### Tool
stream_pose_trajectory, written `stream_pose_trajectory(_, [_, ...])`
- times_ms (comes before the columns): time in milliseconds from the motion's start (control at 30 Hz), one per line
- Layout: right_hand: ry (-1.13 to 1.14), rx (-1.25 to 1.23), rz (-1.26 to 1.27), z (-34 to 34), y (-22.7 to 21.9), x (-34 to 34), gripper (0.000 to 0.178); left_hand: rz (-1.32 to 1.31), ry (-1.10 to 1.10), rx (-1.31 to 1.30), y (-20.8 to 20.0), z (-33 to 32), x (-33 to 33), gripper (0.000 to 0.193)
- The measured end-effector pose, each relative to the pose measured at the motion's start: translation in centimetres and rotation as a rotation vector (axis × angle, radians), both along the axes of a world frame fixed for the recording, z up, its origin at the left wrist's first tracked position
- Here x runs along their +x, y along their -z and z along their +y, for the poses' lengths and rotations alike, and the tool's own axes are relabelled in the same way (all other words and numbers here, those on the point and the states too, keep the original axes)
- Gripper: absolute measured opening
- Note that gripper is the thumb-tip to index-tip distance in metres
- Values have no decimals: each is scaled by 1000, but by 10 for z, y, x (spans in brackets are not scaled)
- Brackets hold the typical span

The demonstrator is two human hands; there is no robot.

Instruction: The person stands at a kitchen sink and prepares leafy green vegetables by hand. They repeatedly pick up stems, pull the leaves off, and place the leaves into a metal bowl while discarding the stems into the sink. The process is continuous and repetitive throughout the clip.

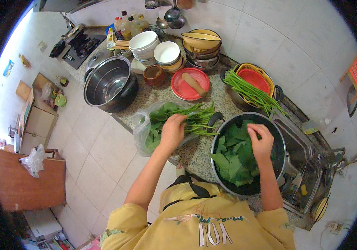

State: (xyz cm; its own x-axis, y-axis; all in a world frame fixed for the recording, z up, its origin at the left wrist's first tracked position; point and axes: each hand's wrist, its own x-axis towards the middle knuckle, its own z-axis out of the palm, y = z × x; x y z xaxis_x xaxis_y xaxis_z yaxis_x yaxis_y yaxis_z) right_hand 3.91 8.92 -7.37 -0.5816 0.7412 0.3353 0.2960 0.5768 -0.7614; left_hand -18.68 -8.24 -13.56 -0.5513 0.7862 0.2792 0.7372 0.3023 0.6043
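The leafy greens (187, 118), long green stems with broad dark leaves, lie half out of a clear plastic bag (142, 133) on the speckled bench (195, 155), and the left hand (172, 132) closes its grip over the bunch while the right hand (262, 143), fingers curled down, rests on the plucked leaves (233, 160) in the dark pot (279, 146) just beside that grip. It looks like leaf-stripping mid-run; next calls for pulling one stem free. Beyond the left grip sit a red plate (182, 89) and long beans (251, 93).

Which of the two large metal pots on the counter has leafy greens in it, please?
The dark pot under the right hand, beside the sink; the steel pot at far left holds none.
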Motion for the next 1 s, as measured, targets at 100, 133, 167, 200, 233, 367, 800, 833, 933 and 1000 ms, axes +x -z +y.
stream_pose_trajectory(100, [58,-43,-23,-16,0,21,10,78,138,-41,9,22,-1,56])
stream_pose_trajectory(133, [74,-34,-33,-19,-1,26,10,38,165,-100,11,25,-3,56])
stream_pose_trajectory(167, [91,-24,-43,-21,-2,33,10,-1,194,-159,12,28,-6,55])
stream_pose_trajectory(200, [106,-15,-52,-22,-4,38,10,-40,221,-218,12,30,-7,54])
stream_pose_trajectory(233, [123,-25,-41,-23,-5,42,10,-67,212,-245,11,31,-9,53])
stream_pose_trajectory(367, [167,-5,-24,-26,-8,54,9,-152,149,-256,9,24,-19,47])
stream_pose_trajectory(800, [43,-133,24,-44,-6,29,10,-512,71,-70,8,-14,-46,40])
stream_pose_trajectory(833, [30,-127,26,-45,-7,27,10,-463,-8,-37,3,-15,-41,38])
stream_pose_trajectory(933, [18,-131,32,-47,-8,23,10,-375,-155,30,-6,-14,-35,37])
stream_pose_trajectory(1000, [13,-113,30,-47,-7,23,9,-266,-174,56,-8,-13,-35,35])
